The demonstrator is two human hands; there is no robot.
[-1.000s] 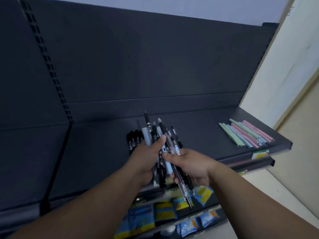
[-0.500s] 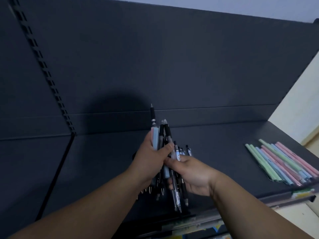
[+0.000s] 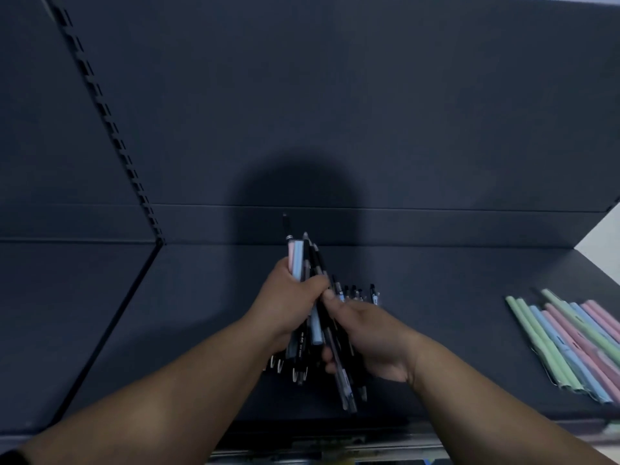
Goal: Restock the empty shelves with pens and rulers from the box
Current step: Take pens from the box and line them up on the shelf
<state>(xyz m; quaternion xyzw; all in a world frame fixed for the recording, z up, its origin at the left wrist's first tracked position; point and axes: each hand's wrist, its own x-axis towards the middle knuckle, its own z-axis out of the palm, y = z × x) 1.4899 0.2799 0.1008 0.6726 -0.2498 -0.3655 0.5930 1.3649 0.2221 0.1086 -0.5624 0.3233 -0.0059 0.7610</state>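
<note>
Bare shelf [image 3: 201, 330] stretches from 7 to 10 o'clock, free to reach across. At 3 o'clock pastel pens [image 3: 570, 340] fill the right end; the gap at 4 o'clock is open. Black pens [image 3: 273, 364] lie just under the left hand [image 3: 288, 303] (partly hidden, near 6 o'clock). The back panel [image 3: 335, 112] walls off 12 o'clock.

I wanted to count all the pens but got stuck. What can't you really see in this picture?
Head view, all of it:
Bundle of pens: the left hand and right hand wrap its middle, so no count.
Dark pens behind the hands: only tips show.
Pastel pens: the right edge cuts the row.
Print on the pens: too small, blurred.
</note>
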